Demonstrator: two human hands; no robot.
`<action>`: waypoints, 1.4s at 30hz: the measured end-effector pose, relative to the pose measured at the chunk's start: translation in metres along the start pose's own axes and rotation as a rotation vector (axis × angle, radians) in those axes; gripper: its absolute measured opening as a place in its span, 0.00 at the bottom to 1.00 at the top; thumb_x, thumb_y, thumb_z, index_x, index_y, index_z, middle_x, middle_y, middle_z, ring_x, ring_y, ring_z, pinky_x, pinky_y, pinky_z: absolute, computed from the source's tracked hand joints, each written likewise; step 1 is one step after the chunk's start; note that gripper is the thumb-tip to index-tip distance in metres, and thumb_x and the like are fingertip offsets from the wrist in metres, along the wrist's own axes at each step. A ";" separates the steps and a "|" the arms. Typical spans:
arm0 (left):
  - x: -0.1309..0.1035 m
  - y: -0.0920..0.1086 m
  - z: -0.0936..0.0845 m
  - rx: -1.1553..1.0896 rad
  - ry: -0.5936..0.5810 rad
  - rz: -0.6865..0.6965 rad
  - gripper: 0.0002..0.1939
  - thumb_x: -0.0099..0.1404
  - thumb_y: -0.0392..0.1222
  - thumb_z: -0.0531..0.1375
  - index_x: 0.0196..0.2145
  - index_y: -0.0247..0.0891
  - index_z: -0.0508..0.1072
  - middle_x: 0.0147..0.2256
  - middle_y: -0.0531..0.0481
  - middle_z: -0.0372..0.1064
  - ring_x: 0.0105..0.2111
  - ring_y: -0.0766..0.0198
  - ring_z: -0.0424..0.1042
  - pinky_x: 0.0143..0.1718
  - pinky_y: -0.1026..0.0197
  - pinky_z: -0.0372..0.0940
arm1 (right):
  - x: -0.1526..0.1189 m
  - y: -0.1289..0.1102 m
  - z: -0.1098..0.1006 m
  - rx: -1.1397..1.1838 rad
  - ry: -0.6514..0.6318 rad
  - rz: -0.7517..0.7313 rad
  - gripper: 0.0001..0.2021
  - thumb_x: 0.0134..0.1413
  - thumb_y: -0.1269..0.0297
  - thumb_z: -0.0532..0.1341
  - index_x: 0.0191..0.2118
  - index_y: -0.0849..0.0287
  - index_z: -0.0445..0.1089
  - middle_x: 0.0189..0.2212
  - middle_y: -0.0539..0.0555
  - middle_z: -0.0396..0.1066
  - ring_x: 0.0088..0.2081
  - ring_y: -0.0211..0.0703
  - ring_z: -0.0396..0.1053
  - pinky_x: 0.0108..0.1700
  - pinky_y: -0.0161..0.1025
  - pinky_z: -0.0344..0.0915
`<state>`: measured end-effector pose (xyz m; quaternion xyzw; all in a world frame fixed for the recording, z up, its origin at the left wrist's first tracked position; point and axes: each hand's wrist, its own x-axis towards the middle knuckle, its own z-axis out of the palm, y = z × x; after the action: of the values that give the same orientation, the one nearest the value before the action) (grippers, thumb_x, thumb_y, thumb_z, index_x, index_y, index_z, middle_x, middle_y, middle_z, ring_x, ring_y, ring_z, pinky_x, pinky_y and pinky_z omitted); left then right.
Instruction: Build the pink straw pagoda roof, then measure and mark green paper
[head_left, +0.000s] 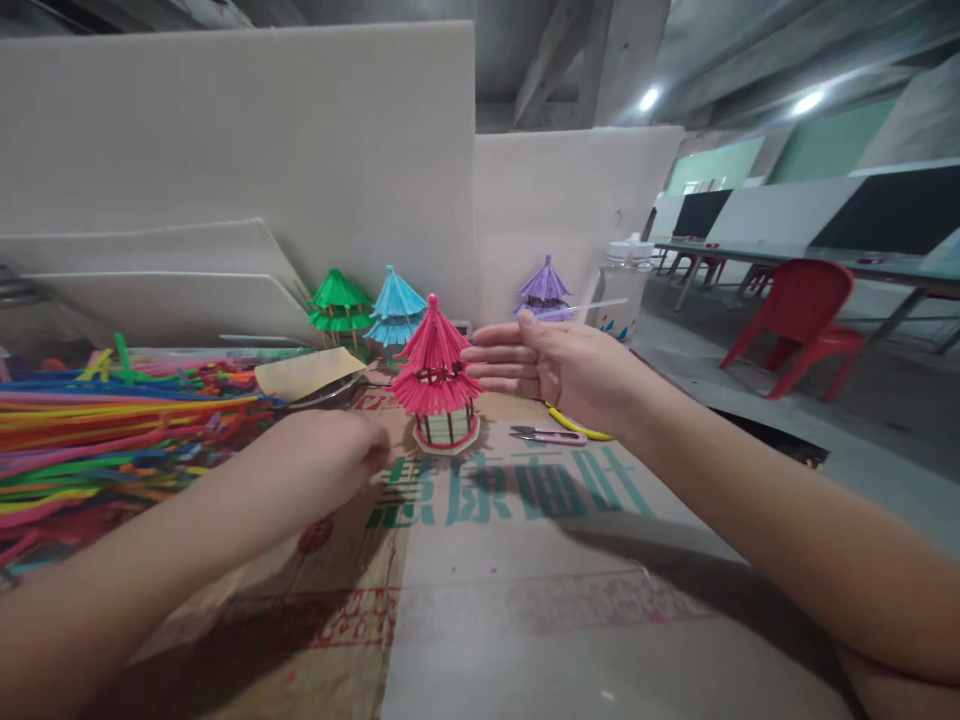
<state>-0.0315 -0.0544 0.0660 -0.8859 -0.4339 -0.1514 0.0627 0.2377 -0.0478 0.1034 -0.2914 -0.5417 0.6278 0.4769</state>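
Stretching out the right hand (574,370) at the right side of the pink toy house (433,365), pointing its fingertips toward the roof; not being able to tell whether touching it. Spreading that grip, with straight fingers lying side by side and the thumb standing raised above them. Showing a thin clear stick (589,308) just over this hand; not being able to tell whether holding it. Curling the left hand (337,455) near the house's other side, blurring and hiding its fingertips; not being able to tell whether pinching anything.

Seeing the pink toy house standing upright between both hands on printed cardboard (487,560). Finding pink-handled snips (562,437) lying to its right, just beside a yellow handle (564,418). Farther back, seeing a green toy house (339,295) and a blue toy house (397,300) on the left, and a purple toy house (547,280) near a clear bottle (619,305) on the right. Noticing colored fuzzy sticks (112,430) heaping up at far left, and white boards (225,130) rising behind.
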 end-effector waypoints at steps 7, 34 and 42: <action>0.006 0.042 0.003 -0.009 0.480 0.256 0.22 0.66 0.48 0.64 0.54 0.36 0.69 0.45 0.41 0.72 0.44 0.54 0.71 0.45 0.54 0.68 | -0.023 0.027 0.043 0.193 -0.055 0.084 0.20 0.67 0.50 0.55 0.49 0.64 0.70 0.56 0.66 0.71 0.52 0.45 0.74 0.61 0.45 0.66; 0.008 0.027 0.017 -0.366 0.403 0.292 0.06 0.73 0.34 0.54 0.38 0.39 0.70 0.39 0.49 0.68 0.42 0.62 0.67 0.47 0.57 0.62 | -0.028 0.042 0.045 0.205 -0.088 0.063 0.24 0.61 0.45 0.59 0.52 0.60 0.69 0.61 0.64 0.66 0.57 0.48 0.70 0.64 0.47 0.61; 0.008 0.027 0.017 -0.316 0.429 0.316 0.03 0.71 0.37 0.58 0.40 0.40 0.73 0.40 0.50 0.70 0.42 0.62 0.69 0.45 0.58 0.64 | -0.027 0.045 0.043 0.153 -0.097 0.035 0.23 0.60 0.44 0.60 0.51 0.57 0.72 0.59 0.61 0.69 0.57 0.48 0.71 0.62 0.48 0.63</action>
<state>-0.0022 -0.0607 0.0531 -0.8889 -0.2389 -0.3891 0.0373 0.1973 -0.0881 0.0666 -0.2326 -0.5096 0.6890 0.4599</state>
